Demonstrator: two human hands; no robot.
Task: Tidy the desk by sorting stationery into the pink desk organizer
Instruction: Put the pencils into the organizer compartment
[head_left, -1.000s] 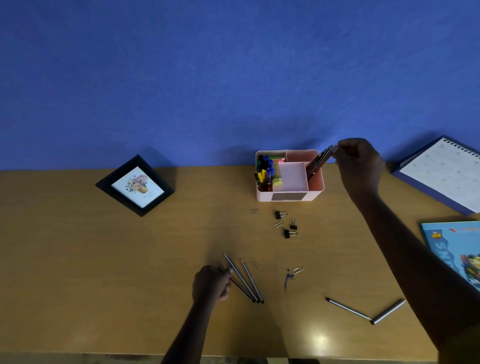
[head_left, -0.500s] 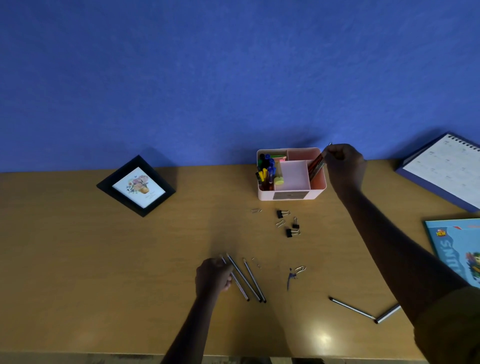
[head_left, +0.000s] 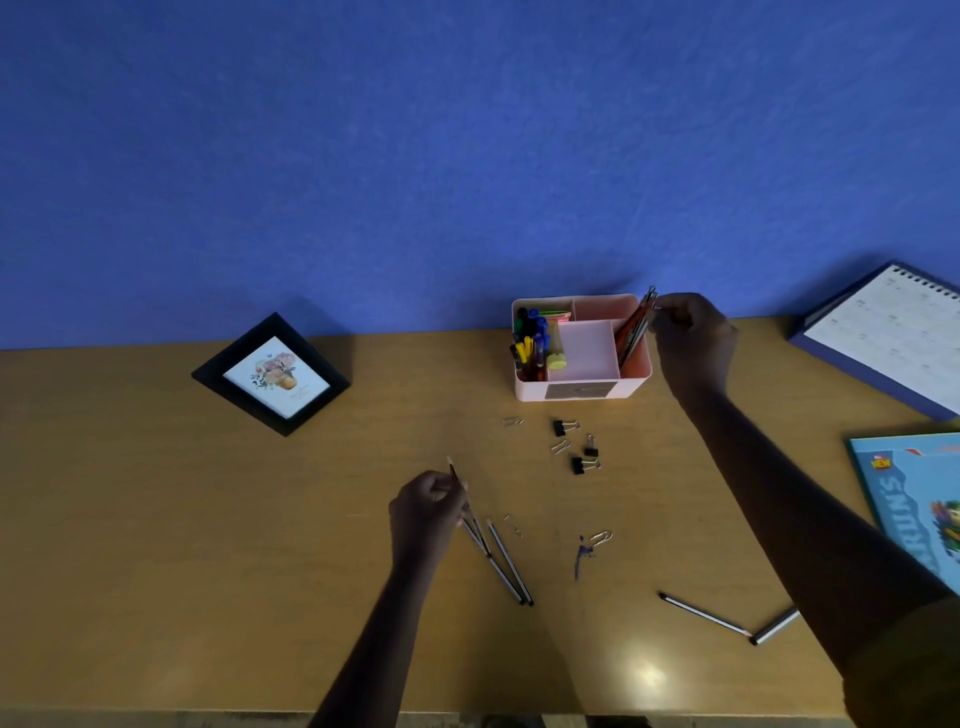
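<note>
**Pink organizer (head_left: 582, 387) at the back of the table (head_left: 156, 519), a hand at work on each side**

The organizer stands near the blue wall, just right of centre. Its left compartment holds markers (head_left: 530, 338), and its right compartment holds a bundle of pencils (head_left: 635, 327) leaning to the right. The right hand (head_left: 693, 343) pinches the top ends of that bundle with curled fingers.

Nearer the front, the left hand (head_left: 423, 512) grips a pencil (head_left: 453, 470) held at a slant. Its lower end is beside two pencils (head_left: 506, 564) lying side by side on the table. In the dim light the hand may be holding a second one.

Black binder clips (head_left: 559, 428) and paper clips (head_left: 512, 421) lie scattered in front of the organizer. A lone pencil (head_left: 704, 616) and a grey pen (head_left: 776, 626) meet end to end at front right. A framed picture (head_left: 270, 374) lies at left, and a calendar (head_left: 893, 332) and a blue book (head_left: 919, 499) at right.
</note>
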